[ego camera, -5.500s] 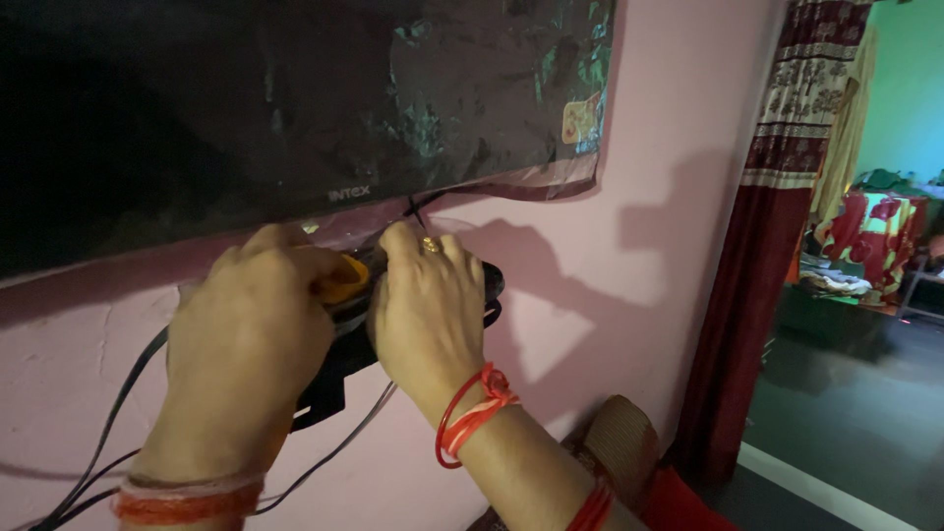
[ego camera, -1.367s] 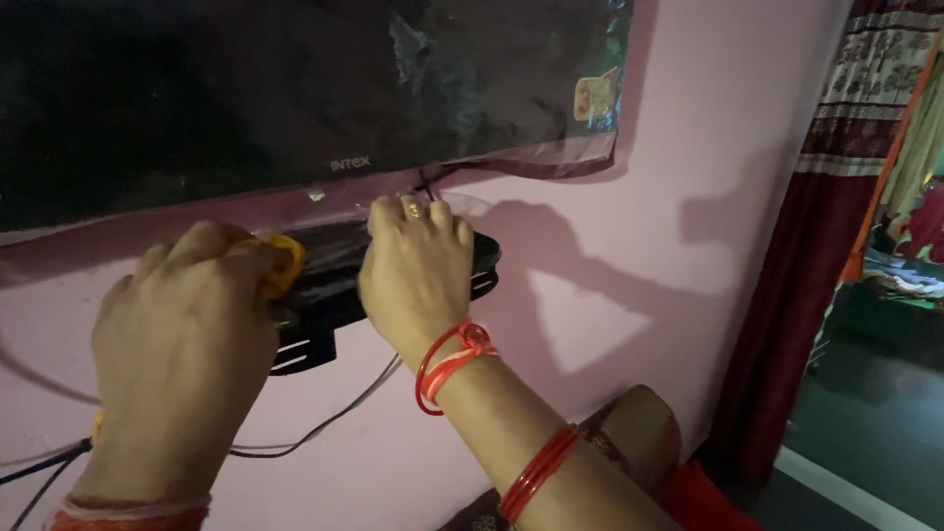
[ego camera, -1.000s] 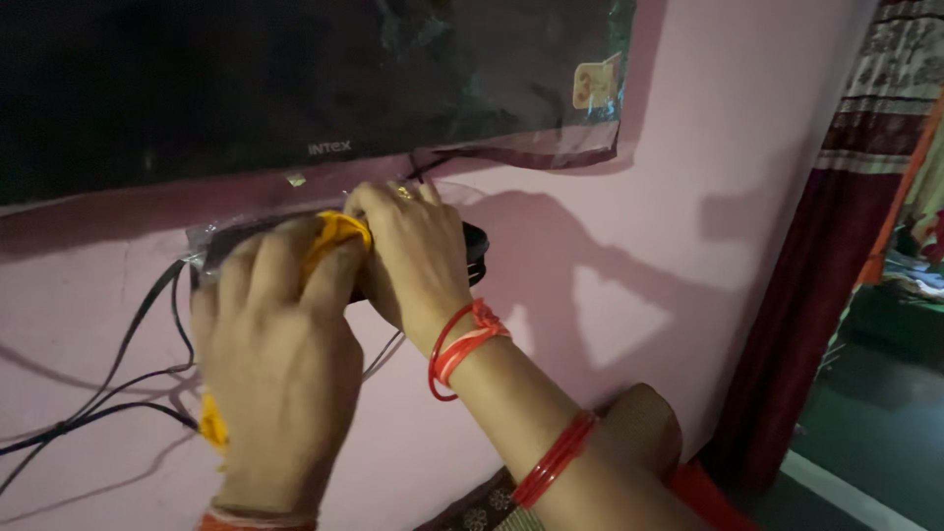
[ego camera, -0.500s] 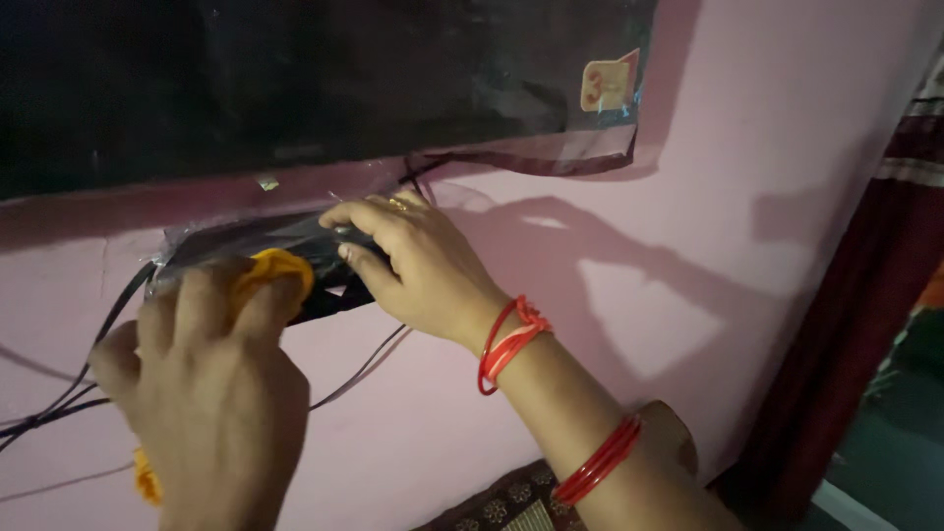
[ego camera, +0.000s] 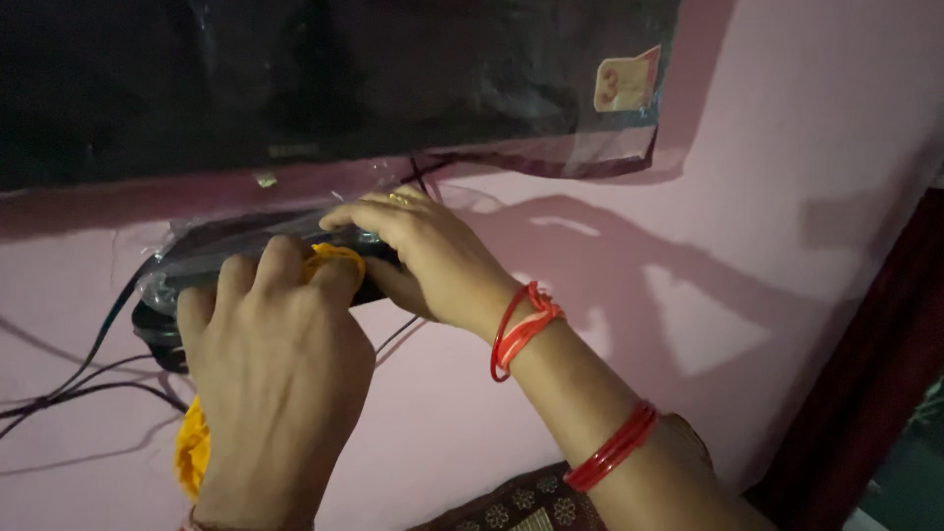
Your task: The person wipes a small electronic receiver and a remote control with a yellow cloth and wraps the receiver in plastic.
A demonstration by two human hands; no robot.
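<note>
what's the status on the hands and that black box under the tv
Left hand closed on yellow cloth, pressed to black box. Right hand grips the box's right end. Clear plastic wrap and black cables alongside.

The scene is dim overall, with warm light arriving from behind the camera. It throws broad, soft-edged shadows of the arms onto the pink wall (ego camera: 787, 147) toward three o'clock. The television (ego camera: 295, 79) at twelve o'clock is nearly black, its plastic wrap catching faint, crinkled glints. The left hand (ego camera: 275, 364) is close to the lens and slightly soft; the right hand (ego camera: 423, 261) is sharper. The corner at five o'clock sinks into murk.
</note>
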